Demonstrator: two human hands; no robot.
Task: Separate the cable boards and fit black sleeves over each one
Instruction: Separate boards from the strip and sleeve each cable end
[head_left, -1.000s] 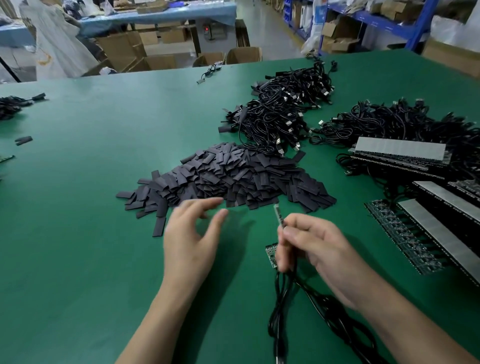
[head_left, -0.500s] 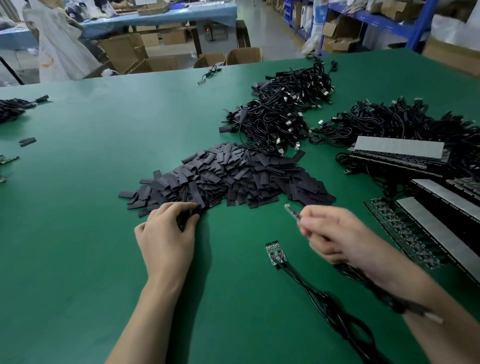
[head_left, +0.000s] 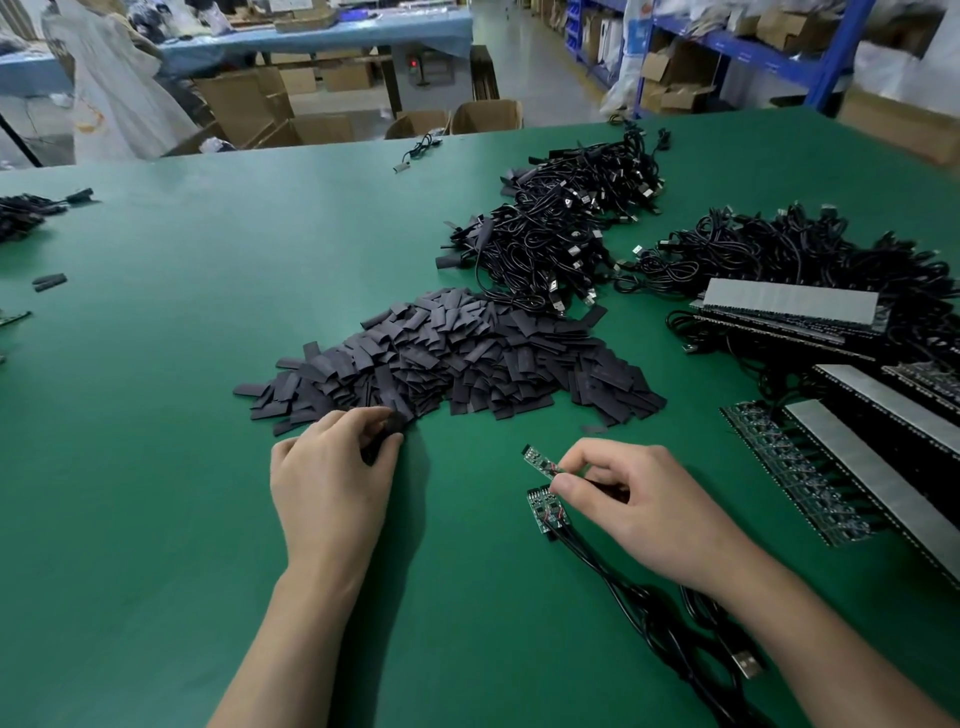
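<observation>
The green felt-covered counter (head_left: 156, 467) filled most of the frame. At lower centre the left hand (head_left: 332, 483) lay palm down at the near edge of a wide pile of flat black sleeves (head_left: 467, 358), its fingers curled and its thumb and fingertips pinching one flat black sleeve (head_left: 385, 432) from that edge. To the right of it, the right hand (head_left: 639, 499) pinched a small narrow green circuit board (head_left: 540, 462) between thumb and forefinger, the board tilted with its free end pointing up and left. Just below that board a second small green circuit board (head_left: 548, 512) lay flat on the counter, close to the thumb tip; whether the two touched could not be told. A black cable (head_left: 649, 623) ran from the lying board toward the lower right, under the right wrist, and a silver USB plug (head_left: 745, 662) lay beside the right forearm.

Beyond the sleeve pile, at upper centre, sat a tangled heap of black cables with plugs (head_left: 566, 228), and a second such heap (head_left: 810, 254) spread along the right edge. Below that heap, at right, lay long dark board panels with pale grey strips (head_left: 883, 478) in rows. Brown cardboard boxes (head_left: 322, 130) stood on the floor past the far edge of the counter, and blue metal shelving (head_left: 753, 52) crossed the upper right.
</observation>
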